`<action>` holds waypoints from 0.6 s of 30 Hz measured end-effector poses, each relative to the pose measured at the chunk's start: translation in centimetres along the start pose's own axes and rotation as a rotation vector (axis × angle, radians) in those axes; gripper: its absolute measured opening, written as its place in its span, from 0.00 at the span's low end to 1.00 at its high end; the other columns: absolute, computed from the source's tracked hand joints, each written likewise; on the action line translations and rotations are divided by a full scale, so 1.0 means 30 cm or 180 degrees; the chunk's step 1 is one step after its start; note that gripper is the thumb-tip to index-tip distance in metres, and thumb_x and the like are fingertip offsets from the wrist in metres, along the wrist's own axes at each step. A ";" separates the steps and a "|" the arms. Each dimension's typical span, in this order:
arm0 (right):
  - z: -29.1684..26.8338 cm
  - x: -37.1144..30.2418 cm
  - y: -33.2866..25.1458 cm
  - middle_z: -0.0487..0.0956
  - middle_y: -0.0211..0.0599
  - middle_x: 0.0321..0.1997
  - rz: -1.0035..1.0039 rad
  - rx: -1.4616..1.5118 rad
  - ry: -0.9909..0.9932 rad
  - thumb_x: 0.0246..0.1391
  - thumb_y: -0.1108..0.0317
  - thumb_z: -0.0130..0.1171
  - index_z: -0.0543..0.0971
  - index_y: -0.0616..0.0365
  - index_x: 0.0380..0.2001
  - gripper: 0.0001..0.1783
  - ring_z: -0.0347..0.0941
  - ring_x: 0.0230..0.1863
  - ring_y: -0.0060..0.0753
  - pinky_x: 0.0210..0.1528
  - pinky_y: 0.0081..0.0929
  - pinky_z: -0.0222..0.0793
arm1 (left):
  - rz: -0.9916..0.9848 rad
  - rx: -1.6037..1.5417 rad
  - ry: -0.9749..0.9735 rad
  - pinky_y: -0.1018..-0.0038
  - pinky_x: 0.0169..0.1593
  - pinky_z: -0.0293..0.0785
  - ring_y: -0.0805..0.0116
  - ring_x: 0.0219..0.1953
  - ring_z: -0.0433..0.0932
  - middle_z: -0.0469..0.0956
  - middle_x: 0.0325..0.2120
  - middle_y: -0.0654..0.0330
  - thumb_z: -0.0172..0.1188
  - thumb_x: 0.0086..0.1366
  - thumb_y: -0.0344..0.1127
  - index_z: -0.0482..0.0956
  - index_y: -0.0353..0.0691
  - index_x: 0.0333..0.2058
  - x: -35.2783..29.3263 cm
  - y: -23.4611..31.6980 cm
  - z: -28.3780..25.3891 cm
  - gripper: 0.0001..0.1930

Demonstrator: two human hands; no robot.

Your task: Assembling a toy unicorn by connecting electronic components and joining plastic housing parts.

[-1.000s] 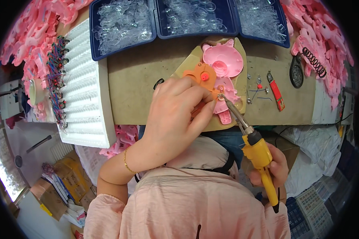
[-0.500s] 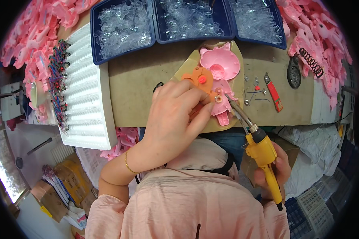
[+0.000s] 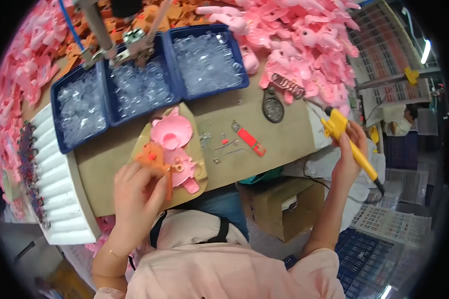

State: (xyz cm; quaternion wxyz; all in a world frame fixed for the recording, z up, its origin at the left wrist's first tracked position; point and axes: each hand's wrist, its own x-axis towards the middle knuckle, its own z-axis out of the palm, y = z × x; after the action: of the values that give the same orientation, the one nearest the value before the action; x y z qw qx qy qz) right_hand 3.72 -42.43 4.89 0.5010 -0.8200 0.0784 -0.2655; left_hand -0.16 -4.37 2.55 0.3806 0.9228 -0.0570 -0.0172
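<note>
My left hand (image 3: 137, 197) is closed, fingers and thumb pinched on an orange plastic toy part (image 3: 152, 152) with a small red piece on it. A pink pig-shaped plastic shell (image 3: 180, 127) lies beside that part, its hollow side up, on a tan board (image 3: 198, 149). Off to the right, my right hand (image 3: 348, 157) is wrapped round a yellow soldering iron (image 3: 337, 123) with a trigger-like body. The iron's metal tip points up-left, close to the end of a black coil stand (image 3: 288, 85); whether they touch, I cannot tell.
Three blue trays (image 3: 113, 118) of clear plastic pieces stand behind the board. Wired parts line a white ridged foam block (image 3: 60, 184) at left. A red cutter knife (image 3: 251, 142) lies among tiny parts. Pink shells (image 3: 304, 47) pile up behind; a cardboard box (image 3: 284, 209) sits below.
The soldering iron in my right hand has moved from the pink shell out to the right, beside the coil stand. My left hand stays at the orange part. The view has swung right.
</note>
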 end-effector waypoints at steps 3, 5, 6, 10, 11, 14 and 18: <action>0.069 0.077 0.090 0.74 0.39 0.47 -0.0250 -0.0102 -0.0279 0.56 0.70 0.54 0.70 0.64 0.51 0.19 0.72 0.43 0.27 0.41 0.22 0.67 | 0.0382 -0.0052 0.0478 0.67 0.42 0.64 0.59 0.34 0.72 0.74 0.28 0.57 0.59 0.54 0.30 0.77 0.38 0.30 0.016 -0.010 -0.018 0.05; 0.116 0.043 0.100 0.73 0.37 0.45 -0.0236 -0.0026 -0.0193 0.57 0.71 0.53 0.66 0.63 0.54 0.22 0.71 0.40 0.25 0.40 0.20 0.67 | 0.0153 0.0022 0.0761 0.68 0.41 0.65 0.59 0.35 0.72 0.75 0.29 0.56 0.60 0.54 0.29 0.77 0.38 0.31 0.013 -0.056 -0.077 0.06; 0.135 0.019 0.110 0.73 0.35 0.44 -0.0114 0.0174 -0.0005 0.57 0.71 0.53 0.66 0.62 0.54 0.22 0.71 0.38 0.22 0.38 0.19 0.66 | 0.0081 -0.0036 0.1053 0.68 0.41 0.66 0.58 0.35 0.73 0.76 0.30 0.56 0.60 0.54 0.28 0.77 0.38 0.32 -0.001 -0.076 -0.103 0.06; 0.104 -0.154 0.178 0.72 0.29 0.35 0.1778 0.0663 -0.0996 0.57 0.73 0.52 0.69 0.61 0.47 0.15 0.66 0.27 0.14 0.28 0.15 0.64 | -0.0008 0.0026 0.0684 0.70 0.37 0.65 0.61 0.32 0.73 0.76 0.29 0.58 0.62 0.51 0.27 0.77 0.38 0.31 -0.151 -0.086 -0.151 0.07; 0.151 -0.193 0.126 0.73 0.29 0.33 0.1585 0.0653 -0.1500 0.56 0.74 0.53 0.71 0.62 0.44 0.12 0.67 0.27 0.15 0.27 0.15 0.64 | 0.0192 0.0240 0.0532 0.69 0.35 0.64 0.62 0.31 0.72 0.76 0.29 0.61 0.64 0.50 0.29 0.77 0.39 0.31 -0.186 -0.082 -0.133 0.08; 0.342 -0.252 -0.119 0.75 0.32 0.29 0.0386 0.0707 -0.2395 0.49 0.78 0.55 0.76 0.65 0.33 0.06 0.71 0.29 0.21 0.30 0.18 0.66 | 0.0481 0.1060 0.0597 0.69 0.32 0.63 0.63 0.29 0.70 0.74 0.28 0.62 0.65 0.50 0.30 0.76 0.40 0.32 -0.223 -0.078 -0.034 0.09; 0.673 -0.176 -0.313 0.74 0.38 0.38 -0.2005 0.0192 -0.3217 0.43 0.76 0.60 0.76 0.61 0.31 0.09 0.72 0.41 0.36 0.41 0.27 0.67 | 0.0448 0.1000 0.0601 0.69 0.32 0.64 0.63 0.30 0.70 0.73 0.27 0.62 0.64 0.51 0.31 0.76 0.41 0.33 -0.218 -0.127 0.023 0.09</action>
State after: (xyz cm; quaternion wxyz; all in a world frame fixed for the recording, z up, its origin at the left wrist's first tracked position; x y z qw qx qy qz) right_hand 8.35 -20.05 3.90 0.3965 -0.8139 -0.4243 0.0198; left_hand -6.37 -1.41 -0.70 0.2357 0.9621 -0.0874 0.1052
